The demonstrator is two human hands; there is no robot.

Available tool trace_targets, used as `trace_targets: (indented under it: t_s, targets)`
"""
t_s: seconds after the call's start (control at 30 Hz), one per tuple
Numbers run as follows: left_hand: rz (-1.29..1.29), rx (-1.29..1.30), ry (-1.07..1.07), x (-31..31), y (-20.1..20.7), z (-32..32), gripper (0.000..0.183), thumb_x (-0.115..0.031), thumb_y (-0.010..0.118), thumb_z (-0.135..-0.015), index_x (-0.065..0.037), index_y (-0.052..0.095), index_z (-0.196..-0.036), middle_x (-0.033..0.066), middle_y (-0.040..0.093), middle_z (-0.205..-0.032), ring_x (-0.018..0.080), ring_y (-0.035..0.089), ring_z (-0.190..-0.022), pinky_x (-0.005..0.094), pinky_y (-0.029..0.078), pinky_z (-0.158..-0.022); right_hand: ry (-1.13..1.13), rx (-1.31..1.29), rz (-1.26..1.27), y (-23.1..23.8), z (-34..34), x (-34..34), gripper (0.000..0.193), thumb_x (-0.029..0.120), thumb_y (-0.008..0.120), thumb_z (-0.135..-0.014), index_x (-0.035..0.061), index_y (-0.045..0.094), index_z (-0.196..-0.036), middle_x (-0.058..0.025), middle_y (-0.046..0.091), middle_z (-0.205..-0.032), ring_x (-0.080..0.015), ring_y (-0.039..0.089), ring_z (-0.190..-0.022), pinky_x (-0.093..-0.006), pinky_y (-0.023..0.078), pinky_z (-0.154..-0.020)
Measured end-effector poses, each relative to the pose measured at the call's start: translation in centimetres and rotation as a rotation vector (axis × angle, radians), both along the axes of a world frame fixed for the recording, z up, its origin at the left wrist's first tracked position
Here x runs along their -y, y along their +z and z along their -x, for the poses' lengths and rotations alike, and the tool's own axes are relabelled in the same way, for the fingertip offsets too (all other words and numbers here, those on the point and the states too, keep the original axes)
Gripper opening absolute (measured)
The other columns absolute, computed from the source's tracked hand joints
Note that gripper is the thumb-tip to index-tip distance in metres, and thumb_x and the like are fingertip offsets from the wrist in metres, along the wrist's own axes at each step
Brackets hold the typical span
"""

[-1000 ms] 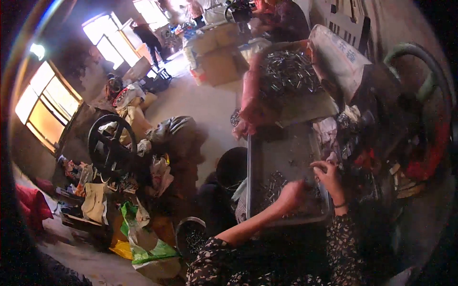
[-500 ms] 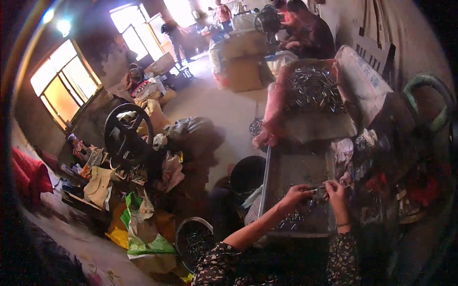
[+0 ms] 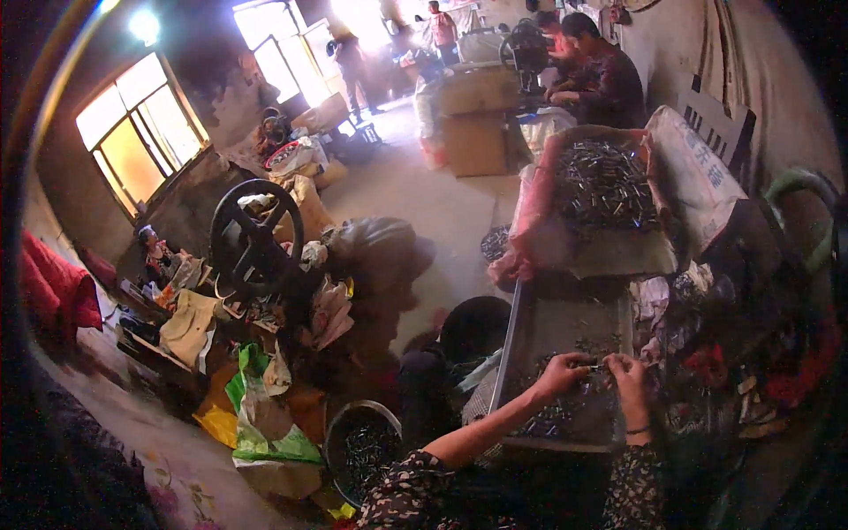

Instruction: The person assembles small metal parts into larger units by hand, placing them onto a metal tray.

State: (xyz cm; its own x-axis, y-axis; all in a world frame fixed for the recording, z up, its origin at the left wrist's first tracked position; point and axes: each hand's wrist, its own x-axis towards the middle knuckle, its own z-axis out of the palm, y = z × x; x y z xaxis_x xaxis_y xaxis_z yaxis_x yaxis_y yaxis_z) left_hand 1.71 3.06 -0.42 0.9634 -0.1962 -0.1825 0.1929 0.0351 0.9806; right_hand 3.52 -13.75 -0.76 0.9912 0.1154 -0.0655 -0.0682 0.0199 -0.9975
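Pinched between the fingertips of both hands, a slim, small metal piece (image 3: 597,367), at the very centre of the grip. Narrow hold on both sides: left hand (image 3: 562,375) with thumb and fingers closed on one end, right hand (image 3: 629,380) with fingers bent and drawn together at the other. Too small to tell the exact shape of the piece.

Directly under the grip, a shallow grey tray (image 3: 570,309) with loose metal pieces (image 3: 549,419) scattered over the bottom, mostly below and to the left of the fingers. Around the right wrist, a dark band (image 3: 638,431); on both forearms, patterned sleeves (image 3: 406,486).

Just right of the grip, a crumpled pale cloth (image 3: 652,299). Beyond the grip, past the tray's far end, a lined box (image 3: 614,252) with a heap of metal pieces, and against its right side a whitish sack (image 3: 698,181). Left of the grip, a dark bucket (image 3: 477,329); farther left and nearer the body, a round basin (image 3: 362,405) holding more small pieces. Well left, a black handwheel (image 3: 256,234). Far beyond the grip, a seated co-worker (image 3: 614,79) in dark clothing.
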Motion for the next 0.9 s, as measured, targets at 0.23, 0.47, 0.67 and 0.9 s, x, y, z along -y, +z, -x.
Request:
trace_targets:
  t_s: [0.23,0.47,0.67,0.9]
  targets:
    - [-0.019,-0.044,0.011,-0.1,1.1,0.4,0.023,-0.011,0.055,-0.075,-0.001,0.055,-0.096,0.001,0.054,-0.071,0.0059,0.047,-0.057,0.0192,0.038,-0.05,0.043,-0.01,0.078,2.1,0.8,-0.5,0.02,0.02,0.055,-0.078,0.0003,0.056,-0.08,-0.0024,0.056,-0.07,-0.0082,0.048,-0.052,-0.0228,0.039,-0.048]
    - [0.123,-0.119,0.054,-0.3,-2.0,0.4,0.021,-0.013,0.056,-0.075,-0.001,0.056,-0.093,0.0002,0.054,-0.071,0.0057,0.047,-0.062,0.0198,0.038,-0.053,0.056,0.189,0.229,1.4,0.9,-1.1,0.018,0.018,0.053,-0.078,0.0006,0.055,-0.08,-0.0023,0.052,-0.062,-0.008,0.046,-0.047,-0.0224,0.036,-0.042]
    - [0.234,-0.179,0.058,-0.1,-2.1,0.4,0.019,-0.014,0.055,-0.076,-0.002,0.056,-0.091,0.0004,0.055,-0.071,0.0067,0.047,-0.061,0.0208,0.039,-0.053,0.049,0.225,0.251,1.4,0.8,-1.0,0.017,0.017,0.053,-0.078,0.0005,0.055,-0.079,-0.0037,0.052,-0.063,-0.0092,0.047,-0.048,-0.0232,0.038,-0.045]
    - [0.37,-0.285,0.051,0.2,-0.2,0.9,0.018,-0.012,0.054,-0.077,-0.003,0.054,-0.092,0.0008,0.055,-0.072,0.0075,0.049,-0.06,0.021,0.042,-0.05,-0.006,0.401,0.44,1.4,1.0,-0.8,0.016,0.017,0.053,-0.077,0.0012,0.055,-0.078,-0.0062,0.054,-0.068,-0.0132,0.051,-0.058,-0.0252,0.039,-0.052]
